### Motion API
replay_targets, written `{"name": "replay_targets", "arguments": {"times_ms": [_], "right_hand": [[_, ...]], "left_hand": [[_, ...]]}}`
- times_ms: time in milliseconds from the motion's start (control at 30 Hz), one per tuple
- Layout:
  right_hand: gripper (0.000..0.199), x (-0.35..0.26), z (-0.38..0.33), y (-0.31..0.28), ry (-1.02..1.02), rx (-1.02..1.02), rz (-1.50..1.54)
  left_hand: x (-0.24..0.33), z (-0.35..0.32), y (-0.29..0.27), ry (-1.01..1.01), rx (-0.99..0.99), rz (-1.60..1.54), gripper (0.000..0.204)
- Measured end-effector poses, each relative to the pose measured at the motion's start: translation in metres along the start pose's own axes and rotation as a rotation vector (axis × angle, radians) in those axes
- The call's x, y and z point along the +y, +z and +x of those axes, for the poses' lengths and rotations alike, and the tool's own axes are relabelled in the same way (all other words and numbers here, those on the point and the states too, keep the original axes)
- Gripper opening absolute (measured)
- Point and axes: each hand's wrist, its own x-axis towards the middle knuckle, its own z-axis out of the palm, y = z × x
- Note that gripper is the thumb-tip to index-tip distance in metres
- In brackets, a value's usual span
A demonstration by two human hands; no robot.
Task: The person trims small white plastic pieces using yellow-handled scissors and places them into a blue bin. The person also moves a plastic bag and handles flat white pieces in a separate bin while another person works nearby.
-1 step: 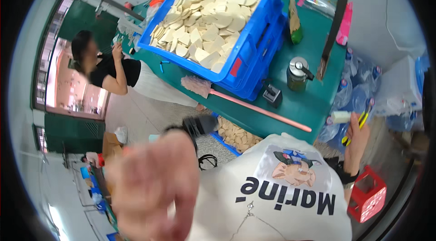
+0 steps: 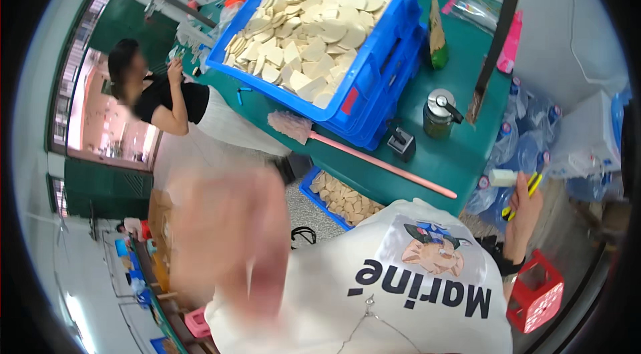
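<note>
My left hand is raised close to the camera, large and smeared by motion. Its fingers cannot be made out, and nothing shows clearly in it. At the right, my right hand is closed on a slim yellow-and-black tool, whose exact kind I cannot make out. The same hand also pinches a small pale block that sticks out to the left of the fingers. This hand is beyond the table's right end, in front of several large water bottles.
A blue crate full of cream flat pieces stands on the green table. Nearby lie a pink-handled duster, a lidded jar and a small black box. A lower blue tray, a red stool and another person are around.
My left hand has risen a little in view and is still blurred. My right hand stays in about the same place with the tool and block.
</note>
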Motion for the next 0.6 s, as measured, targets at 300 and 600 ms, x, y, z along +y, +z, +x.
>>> {"name": "replay_targets", "arguments": {"times_ms": [300, 600], "right_hand": [[0.016, -0.003, -0.003, -0.053, -0.032, 0.31, -0.013], [0.013, 0.022, -0.03, -0.08, -0.021, 0.468, -0.031]], "left_hand": [[-0.193, -0.118, 0.033, -0.662, -1.427, -0.003, 0.086], [-0.23, -0.167, 0.089, -0.327, -1.711, -0.14, 0.127]]}}
